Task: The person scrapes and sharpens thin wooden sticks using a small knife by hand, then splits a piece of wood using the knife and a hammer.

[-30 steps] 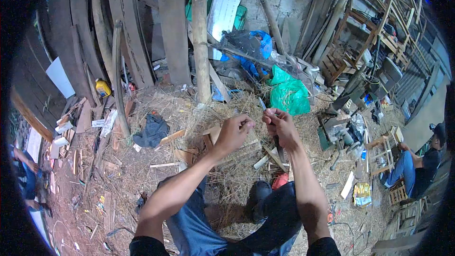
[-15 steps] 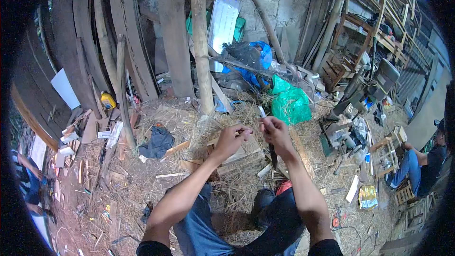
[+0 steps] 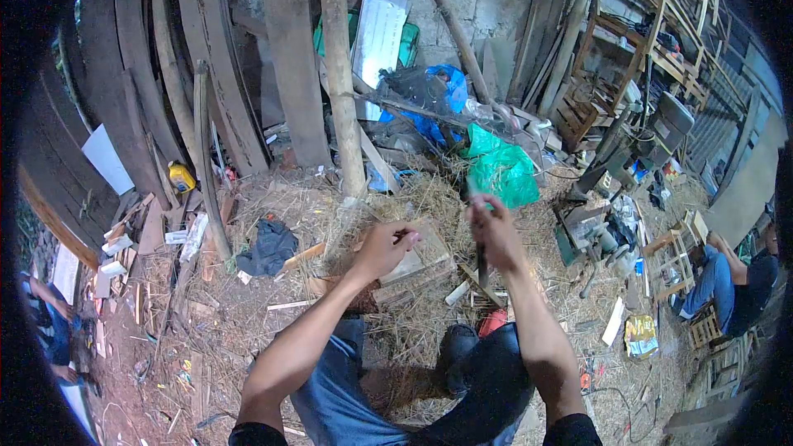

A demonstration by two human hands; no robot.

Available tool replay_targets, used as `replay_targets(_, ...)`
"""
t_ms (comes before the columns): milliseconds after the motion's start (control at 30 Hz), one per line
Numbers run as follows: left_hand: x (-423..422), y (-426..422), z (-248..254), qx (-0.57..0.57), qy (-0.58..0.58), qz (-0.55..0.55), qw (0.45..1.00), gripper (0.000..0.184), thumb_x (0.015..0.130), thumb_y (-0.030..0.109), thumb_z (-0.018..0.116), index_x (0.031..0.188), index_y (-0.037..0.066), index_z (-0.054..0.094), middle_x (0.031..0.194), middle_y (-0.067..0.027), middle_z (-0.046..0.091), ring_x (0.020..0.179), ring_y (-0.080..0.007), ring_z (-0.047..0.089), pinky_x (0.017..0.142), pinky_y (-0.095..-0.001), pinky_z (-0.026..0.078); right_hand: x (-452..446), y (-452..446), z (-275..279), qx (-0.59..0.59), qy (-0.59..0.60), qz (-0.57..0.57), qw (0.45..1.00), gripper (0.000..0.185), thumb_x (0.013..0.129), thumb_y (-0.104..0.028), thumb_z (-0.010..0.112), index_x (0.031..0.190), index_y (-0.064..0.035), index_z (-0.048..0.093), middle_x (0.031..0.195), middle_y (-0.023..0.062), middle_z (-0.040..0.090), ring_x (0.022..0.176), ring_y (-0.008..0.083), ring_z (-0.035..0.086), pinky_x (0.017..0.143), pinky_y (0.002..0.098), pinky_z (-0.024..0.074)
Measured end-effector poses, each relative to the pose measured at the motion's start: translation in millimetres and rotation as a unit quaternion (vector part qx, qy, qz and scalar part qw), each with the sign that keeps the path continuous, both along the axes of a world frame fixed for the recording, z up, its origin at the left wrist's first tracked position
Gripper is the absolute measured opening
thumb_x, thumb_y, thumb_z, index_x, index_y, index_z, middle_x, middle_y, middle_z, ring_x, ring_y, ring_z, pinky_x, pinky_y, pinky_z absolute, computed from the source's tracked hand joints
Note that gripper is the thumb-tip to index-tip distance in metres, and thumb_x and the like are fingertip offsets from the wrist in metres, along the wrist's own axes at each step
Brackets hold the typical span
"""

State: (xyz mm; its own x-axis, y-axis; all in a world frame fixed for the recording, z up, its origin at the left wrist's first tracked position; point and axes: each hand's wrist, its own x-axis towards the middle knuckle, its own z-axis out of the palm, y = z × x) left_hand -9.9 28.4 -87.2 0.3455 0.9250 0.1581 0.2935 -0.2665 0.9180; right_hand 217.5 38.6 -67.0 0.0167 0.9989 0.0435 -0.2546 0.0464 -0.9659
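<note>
My right hand is closed around a slim tool, its dark, blade-like end pointing down below the fist. A pale, motion-blurred end sticks up above the fingers; the tool's exact kind is unclear. To its left, my left hand is raised with thumb and fingers pinched together. Whatever they pinch, if anything, is too small to make out. The two hands are apart. Below and between them a flat wooden board lies on the straw-covered ground, in front of my knees.
A wooden post stands ahead. Behind my right hand lies a green plastic bag. A black cloth is on the left. A machine and a seated person are to the right; another person is far left.
My hands have moved farther apart. The right hand has shifted right and slightly down with the tool; the left has moved a little left and down. The view has also shifted slightly.
</note>
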Motion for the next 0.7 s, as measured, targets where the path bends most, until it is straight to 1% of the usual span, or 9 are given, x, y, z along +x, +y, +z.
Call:
replay_targets(100,8.3,1.1,1.9,0.01,0.014,0.011,1.0,0.017,0.09,0.015,0.056,0.091,0.0,0.064,0.078,-0.005,0.062,0.073,-0.0103,0.054,0.071,-0.0289,0.046,-31.1,-11.4,-11.5,-0.013,-0.03,0.141,0.989,0.013,0.092,-0.02,0.055,0.093,-0.0074,0.053,0.07,0.0002,0.058,0.048,0.0049,0.041,0.042,0.0199,0.0302)
replay_targets(133,8.5,2.5,0.9,0.02,-0.001,0.005,1.0,0.017,0.09,0.014,0.055,0.091,0.0,0.064,0.079,-0.005,0.062,0.074,-0.0105,0.054,0.072,-0.0298,0.046,-38.2,-13.2,-13.7,-0.017,-0.033,0.192,0.981,0.012,0.092,-0.019,0.055,0.093,-0.0073,0.053,0.07,0.0004,0.058,0.049,0.0052,0.042,0.043,0.0202,0.0303)
replay_targets(200,8.9,0.9,2.4,0.027,-0.013,0.001,1.0,0.016,0.09,0.014,0.055,0.091,0.0,0.063,0.08,-0.005,0.063,0.076,-0.0108,0.055,0.073,-0.0307,0.047,-41.4,-14.3,-13.6,-0.039,-0.024,0.2,0.979,0.012,0.092,-0.019,0.055,0.093,-0.0072,0.053,0.07,-0.0001,0.057,0.05,0.0051,0.042,0.044,0.0199,0.0294)
replay_targets(267,12.9,-4.3,8.5,0.038,-0.052,0.008,0.998,0.016,0.091,0.014,0.053,0.092,0.0,0.061,0.081,-0.0055,0.063,0.077,-0.0115,0.055,0.074,-0.0317,0.047,-36.2,-9.9,-9.8,-0.055,0.022,0.196,0.979,0.012,0.092,-0.019,0.055,0.093,-0.0073,0.053,0.069,-0.0004,0.056,0.049,0.0049,0.041,0.043,0.02,0.0275)
replay_targets(333,15.7,-5.3,12.5,0.048,-0.039,0.02,0.998,0.016,0.091,0.014,0.053,0.092,0.0,0.062,0.081,-0.0058,0.063,0.077,-0.0112,0.055,0.073,-0.031,0.047,-34.1,-8.2,-3.7,-0.054,0.025,0.2,0.978,0.012,0.092,-0.018,0.055,0.093,-0.0067,0.054,0.067,-0.0006,0.055,0.047,0.0043,0.039,0.042,0.0206,0.0254)
replay_targets(400,17.8,-4.0,10.6,0.058,-0.026,0.029,0.998,0.016,0.091,0.015,0.053,0.093,0.001,0.062,0.081,-0.0061,0.063,0.076,-0.0109,0.055,0.071,-0.0302,0.047,-31.8,-6.7,-1.3,-0.055,0.028,0.169,0.984,0.012,0.092,-0.018,0.055,0.092,-0.006,0.054,0.066,-0.0003,0.054,0.045,0.004,0.036,0.04,0.0213,0.0235)
replay_targets(467,20.0,0.9,5.2,0.14,-0.005,0.048,0.989,0.015,0.088,0.016,0.056,0.09,0.002,0.061,0.065,-0.0106,0.058,0.056,-0.0139,0.049,0.054,-0.0312,0.04,-30.8,-5.8,0.7,-0.054,0.045,0.175,0.982,0.014,0.091,-0.019,0.056,0.092,-0.0055,0.054,0.066,-0.0001,0.054,0.043,0.0037,0.035,0.039,0.0212,0.0225)
replay_targets(600,24.8,-2.6,9.0,0.121,-0.028,0.058,0.991,0.014,0.088,0.016,0.057,0.09,0.003,0.061,0.063,-0.0123,0.056,0.054,-0.0153,0.049,0.053,-0.0315,0.04,-28.6,-4.3,0.5,-0.05,0.035,0.161,0.985,0.015,0.091,-0.02,0.058,0.091,-0.0062,0.053,0.065,-0.0004,0.054,0.043,0.0038,0.034,0.04,0.0212,0.0221)
replay_targets(700,27.2,-3.7,9.1,0.11,0.0,0.077,0.991,0.014,0.087,0.015,0.057,0.088,0.002,0.061,0.063,-0.0123,0.056,0.052,-0.0155,0.048,0.052,-0.0317,0.04,-26.4,-3.1,5.5,-0.052,0.01,0.152,0.987,0.015,0.091,-0.021,0.058,0.088,-0.007,0.054,0.065,-0.0013,0.053,0.044,0.004,0.035,0.04,0.0212,0.0226)
